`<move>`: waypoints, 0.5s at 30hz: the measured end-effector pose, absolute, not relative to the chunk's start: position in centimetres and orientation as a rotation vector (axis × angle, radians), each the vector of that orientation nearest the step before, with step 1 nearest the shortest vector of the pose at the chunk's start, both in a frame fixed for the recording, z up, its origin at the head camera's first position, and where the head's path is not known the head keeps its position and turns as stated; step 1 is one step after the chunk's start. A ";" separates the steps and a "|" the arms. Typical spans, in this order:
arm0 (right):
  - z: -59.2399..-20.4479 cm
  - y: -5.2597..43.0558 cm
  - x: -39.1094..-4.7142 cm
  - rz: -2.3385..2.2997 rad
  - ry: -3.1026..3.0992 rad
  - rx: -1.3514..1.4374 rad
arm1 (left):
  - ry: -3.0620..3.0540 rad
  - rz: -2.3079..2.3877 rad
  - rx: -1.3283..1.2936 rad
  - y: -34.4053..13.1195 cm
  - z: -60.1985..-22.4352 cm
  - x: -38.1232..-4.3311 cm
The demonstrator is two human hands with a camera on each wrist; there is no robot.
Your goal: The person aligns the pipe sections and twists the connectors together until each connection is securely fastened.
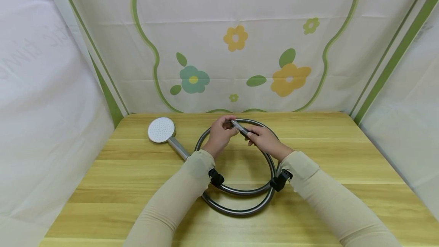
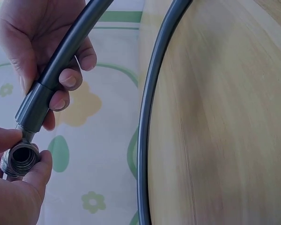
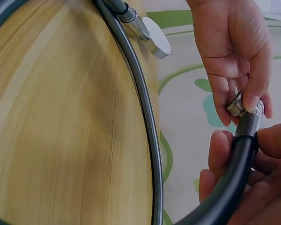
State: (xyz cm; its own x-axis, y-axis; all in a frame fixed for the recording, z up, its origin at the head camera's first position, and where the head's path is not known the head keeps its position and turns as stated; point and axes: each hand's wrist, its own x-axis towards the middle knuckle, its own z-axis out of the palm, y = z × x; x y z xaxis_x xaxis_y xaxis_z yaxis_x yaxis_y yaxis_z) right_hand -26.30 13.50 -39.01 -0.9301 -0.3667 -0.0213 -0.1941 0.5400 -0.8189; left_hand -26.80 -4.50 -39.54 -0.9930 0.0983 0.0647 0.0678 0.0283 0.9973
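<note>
A dark grey shower hose (image 1: 240,212) lies in loops on the wooden table, its free end raised between both hands. My left hand (image 1: 220,134) pinches the silver threaded nut (image 2: 8,161) at that end between thumb and fingers; the nut's open mouth shows its inner threads. Just behind the nut, my right hand (image 1: 266,139) grips the hose by its dark sleeve (image 2: 35,105), fingers curled round it. To the left lies a hand shower (image 1: 162,129) with a white perforated face and a grey handle (image 1: 177,147); the left forearm hides where handle and hose meet.
The light wooden table (image 1: 336,209) carries the hose loops, which run beneath both wrists. A white cloth with printed flowers (image 1: 234,38) hangs behind the table's back edge, and pale cloth walls (image 1: 408,98) stand at both sides.
</note>
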 end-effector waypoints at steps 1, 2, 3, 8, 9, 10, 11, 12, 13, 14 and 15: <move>-39.0 13.5 -26.3 -1.345 2.578 -0.474 | 2.237 2.167 0.180 -4.5 -39.5 -26.8; -39.0 13.5 -26.4 -1.352 2.570 -0.471 | 2.239 2.167 0.180 -4.5 -39.5 -26.8; -39.1 13.6 -26.4 -1.357 2.561 -0.471 | 2.240 2.167 0.177 -4.5 -39.5 -26.8; -39.2 13.6 -26.6 -1.390 2.516 -0.443 | 2.236 2.173 0.161 -4.4 -39.5 -26.7; -39.2 13.6 -26.6 -1.394 2.509 -0.439 | 2.233 2.175 0.157 -4.4 -39.5 -26.7; -39.2 13.6 -26.6 -1.400 2.503 -0.431 | 2.231 2.177 0.154 -4.3 -39.5 -26.7; -39.2 13.6 -26.6 -1.401 2.499 -0.428 | 2.232 2.178 0.153 -4.3 -39.5 -26.7; -39.2 13.6 -26.6 -1.406 2.493 -0.422 | 2.229 2.181 0.152 -4.3 -39.5 -26.7; -39.1 13.6 -26.6 -1.406 2.490 -0.421 | 2.229 2.182 0.154 -4.3 -39.5 -26.7; -39.1 13.6 -26.6 -1.408 2.488 -0.415 | 2.228 2.185 0.156 -4.3 -39.5 -26.7; -39.0 13.6 -26.6 -1.410 2.484 -0.407 | 2.224 2.187 0.156 -4.3 -39.5 -26.6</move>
